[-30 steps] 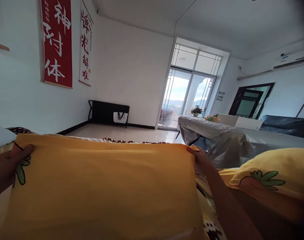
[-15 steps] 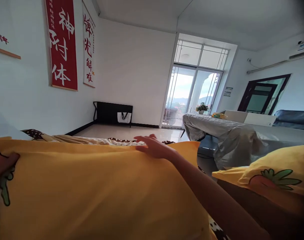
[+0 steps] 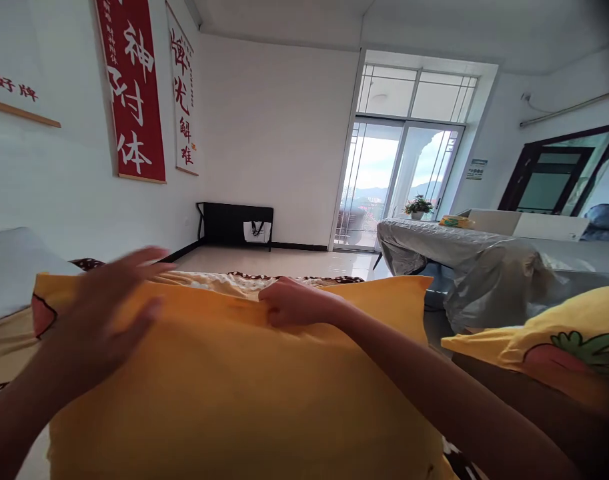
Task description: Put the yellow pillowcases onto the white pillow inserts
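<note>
Our left hand is blurred, its fingers spread and thumb apart in front of the pillow's left side; half a second ago it gripped the left corner, and it has now let go. Whether its palm brushes the fabric we cannot tell. Our right hand has changed too: it lay with fingers stretched over the top edge, and now they are curled tight, grasping that edge near its middle. A full second ago the same hand held the right corner.

The yellow pillow stands right before us, facing us, its top edge roughly level. Both upper corners stick out with nothing holding them, and the carrot print at the left one shows beside our wrist.

Just behind lies the blanket with its brown-and-white trim. The second pillow rests to our right, apart from the first. Past it, the plastic-covered table bears a plant and a box. Our view has turned slightly left, so the table, the glass door and the red scroll all appear farther right than before.
</note>
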Available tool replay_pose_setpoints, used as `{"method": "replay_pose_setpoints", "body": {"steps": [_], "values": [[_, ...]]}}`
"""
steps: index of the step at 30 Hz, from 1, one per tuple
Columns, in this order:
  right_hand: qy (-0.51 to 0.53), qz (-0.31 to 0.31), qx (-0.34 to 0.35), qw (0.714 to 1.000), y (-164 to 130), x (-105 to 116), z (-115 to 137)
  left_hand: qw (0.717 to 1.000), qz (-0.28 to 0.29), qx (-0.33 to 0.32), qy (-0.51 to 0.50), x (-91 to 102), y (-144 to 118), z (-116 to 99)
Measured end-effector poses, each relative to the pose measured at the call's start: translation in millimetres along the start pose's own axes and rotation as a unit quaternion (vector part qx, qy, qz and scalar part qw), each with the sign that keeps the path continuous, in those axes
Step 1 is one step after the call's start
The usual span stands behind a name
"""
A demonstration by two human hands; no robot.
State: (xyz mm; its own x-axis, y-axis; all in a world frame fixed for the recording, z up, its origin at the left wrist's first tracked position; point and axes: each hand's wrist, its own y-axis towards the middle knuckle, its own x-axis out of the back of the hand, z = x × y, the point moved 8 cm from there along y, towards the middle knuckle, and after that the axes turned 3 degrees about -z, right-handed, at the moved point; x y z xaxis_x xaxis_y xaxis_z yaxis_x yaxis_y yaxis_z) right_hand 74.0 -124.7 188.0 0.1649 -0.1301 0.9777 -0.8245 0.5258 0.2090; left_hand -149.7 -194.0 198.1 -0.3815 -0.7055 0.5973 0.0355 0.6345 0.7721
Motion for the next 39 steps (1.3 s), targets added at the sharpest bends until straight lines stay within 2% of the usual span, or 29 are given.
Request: {"method": "replay_pose_setpoints", "body": {"steps": [1,2,4,5,7,11,15,20,25,27,30,32,35,37,39], "values": [[-0.001,-0.01,0.001,1.0,-0.5,1.9,0.4,0.996,0.053,-0.076,0.019,-16.3,9.9,-26.6],[0.001,-0.02,-0.001,1.0,-1.9,4.3,0.0,0.983,0.14,-0.112,0.029,-36.8,16.9,-44.3],[0.01,-0.03,-0.012,0.999,-7.4,9.3,-2.9,0.95,0.284,-0.128,0.032,-65.5,24.5,-64.4],[0.015,-0.027,-0.021,0.999,-11.3,11.1,-5.5,0.933,0.338,-0.119,0.036,-73.9,25.5,-68.4],[0.025,-0.009,-0.04,0.999,-20.7,12.9,-12.0,0.914,0.39,-0.103,0.045,-78.8,26.2,-70.8],[0.016,0.031,-0.051,0.998,-35.6,13.7,-24.0,0.91,0.398,-0.112,0.045,-76.4,23.3,-72.8],[-0.059,0.081,-0.057,0.993,-35.3,4.8,-26.0,0.898,0.402,-0.16,0.074,-82.8,19.7,-88.6],[-0.121,0.063,-0.086,0.987,-24.0,1.9,-14.2,0.885,0.382,-0.203,0.171,-88.7,26.9,-107.0],[-0.134,0.053,-0.108,0.984,-24.8,3.6,-12.0,0.897,0.356,-0.19,0.18,-90.3,23.9,-106.7],[-0.087,0.043,-0.09,0.991,-24.0,4.5,-10.7,0.913,0.338,-0.171,0.154,-90.0,20.7,-106.4],[0.02,0.009,-0.061,0.998,-19.3,7.2,-6.8,0.931,0.343,-0.101,0.075,-91.0,17.2,-100.5],[0.053,-0.001,-0.049,0.997,-15.7,7.9,-2.8,0.932,0.359,-0.053,0.026,-91.3,16.0,-94.8],[0.026,-0.021,-0.022,0.999,-12.8,14.3,8.4,0.922,0.384,-0.027,-0.04,-88.9,13.0,-93.3],[0.006,-0.047,-0.018,0.999,-13.6,23.1,14.0,0.914,0.399,-0.036,-0.058,-85.5,9.7,-97.8],[0.009,-0.067,-0.02,0.998,-15.7,31.2,17.2,0.916,0.397,-0.051,-0.026,-80.9,8.3,-103.9]]}}
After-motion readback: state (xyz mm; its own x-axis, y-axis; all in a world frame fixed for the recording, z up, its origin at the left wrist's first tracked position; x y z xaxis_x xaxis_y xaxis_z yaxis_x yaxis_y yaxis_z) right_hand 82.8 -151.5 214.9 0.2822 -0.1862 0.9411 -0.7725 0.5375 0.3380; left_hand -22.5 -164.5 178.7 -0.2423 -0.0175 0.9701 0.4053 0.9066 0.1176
